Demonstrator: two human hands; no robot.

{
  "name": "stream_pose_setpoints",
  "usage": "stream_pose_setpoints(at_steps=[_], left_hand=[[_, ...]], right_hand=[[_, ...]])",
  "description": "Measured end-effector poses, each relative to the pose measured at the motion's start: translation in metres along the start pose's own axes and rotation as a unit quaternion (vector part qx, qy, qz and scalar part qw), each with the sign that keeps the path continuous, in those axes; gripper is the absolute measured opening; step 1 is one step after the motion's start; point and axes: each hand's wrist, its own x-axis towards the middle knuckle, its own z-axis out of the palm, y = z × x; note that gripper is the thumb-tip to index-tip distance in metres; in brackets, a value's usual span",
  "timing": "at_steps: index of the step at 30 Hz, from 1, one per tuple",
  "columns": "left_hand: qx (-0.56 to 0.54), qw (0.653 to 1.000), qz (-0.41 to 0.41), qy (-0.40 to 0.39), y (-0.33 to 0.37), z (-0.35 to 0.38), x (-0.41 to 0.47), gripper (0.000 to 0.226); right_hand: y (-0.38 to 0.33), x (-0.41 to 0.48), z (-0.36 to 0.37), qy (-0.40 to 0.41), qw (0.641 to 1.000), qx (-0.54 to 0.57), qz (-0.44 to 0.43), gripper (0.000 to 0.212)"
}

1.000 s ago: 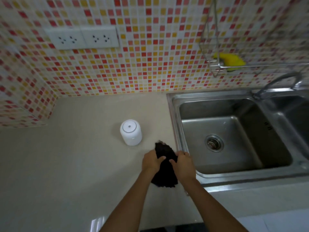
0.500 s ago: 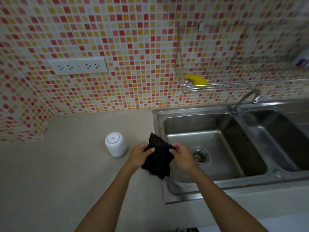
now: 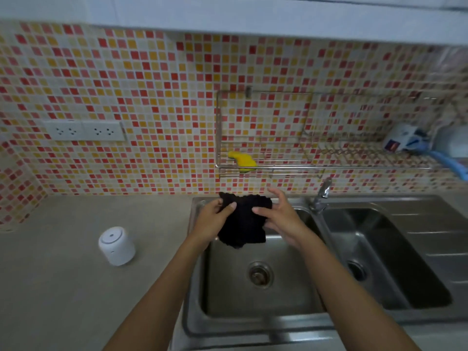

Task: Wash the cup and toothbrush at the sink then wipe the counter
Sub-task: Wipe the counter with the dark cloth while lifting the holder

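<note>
Two bare hands are holding a black cloth [image 3: 243, 224] in the air over the left basin of a steel double sink [image 3: 197, 312], just toward 6 o'clock from the centre of the view. The left hand [image 3: 215, 219] is pinching the cloth's left edge, thumb in front and fingers hidden behind. The right hand [image 3: 281, 219] is gripping the right edge with its thumb on the fabric; its upper fingers are spreading loosely above, and the rest are hidden behind the cloth. Both forearms are running out of view at 6 o'clock.

A faucet [image 3: 321, 193] is standing at 3 o'clock from the cloth. On the beige counter [image 3: 63, 287], at 8 o'clock, a white cylinder [image 3: 116, 245] is sitting upright. A wire rack [image 3: 278, 168] is hanging on the tiled wall at 12 o'clock, holding a yellow sponge [image 3: 241, 160]. At its 3 o'clock end, blurred white and blue items [image 3: 405, 141] are lying, too smeared to identify and partly cut off.
</note>
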Motion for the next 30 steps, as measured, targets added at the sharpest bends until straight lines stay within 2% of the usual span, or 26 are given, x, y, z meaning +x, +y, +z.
stream_pose_setpoints(at_steps=[2,4,7,10,14,19,24,30], left_hand=[[-0.022,1.0,0.0,0.011,0.011,0.014,0.004,0.03],[-0.042,0.999,0.003,0.031,0.017,0.028,0.009,0.032],[-0.06,0.997,0.026,0.049,0.025,0.046,0.014,0.018],[-0.086,0.994,0.053,0.029,0.04,0.061,0.022,0.019],[-0.081,0.992,0.094,0.028,0.073,0.076,0.045,0.029],[-0.036,0.993,0.097,0.048,0.12,0.088,0.092,0.034],[0.019,0.995,0.074,0.057,0.136,0.095,0.146,0.039],[0.027,0.997,-0.001,0.066,0.108,0.093,0.191,0.034]], right_hand=[[-0.014,-0.001,-0.019,0.002,0.999,0.033,-0.012,0.071],[-0.024,0.001,-0.035,0.024,0.998,0.055,-0.023,0.067],[-0.04,0.006,-0.055,0.028,0.999,0.02,-0.041,0.049],[-0.063,0.018,-0.074,0.013,0.996,-0.022,-0.087,0.034],[-0.099,0.041,-0.088,0.015,0.992,-0.034,-0.124,0.034],[-0.129,0.088,-0.1,0.078,0.98,-0.039,-0.177,0.033],[-0.137,0.148,-0.106,0.123,0.978,-0.075,-0.148,0.039],[-0.122,0.187,-0.108,0.131,0.974,-0.158,-0.092,0.028]])
